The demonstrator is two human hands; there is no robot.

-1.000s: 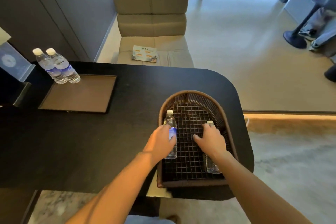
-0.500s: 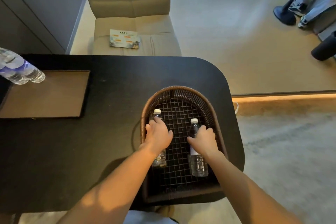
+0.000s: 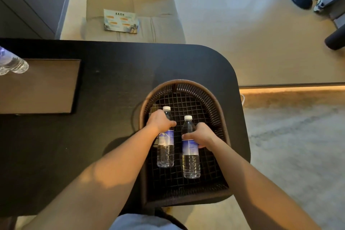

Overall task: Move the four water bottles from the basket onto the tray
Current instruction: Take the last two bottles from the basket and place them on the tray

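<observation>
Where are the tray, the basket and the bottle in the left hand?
tray (image 3: 41, 87): head view, bare brown surface near its middle.
basket (image 3: 214, 97): head view, woven rim at its far right curve.
bottle in the left hand (image 3: 165, 140): head view, blue label just below the hand's grip.

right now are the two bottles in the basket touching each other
Apart. The head view shows dark basket mesh between left bottle and right bottle.
</observation>
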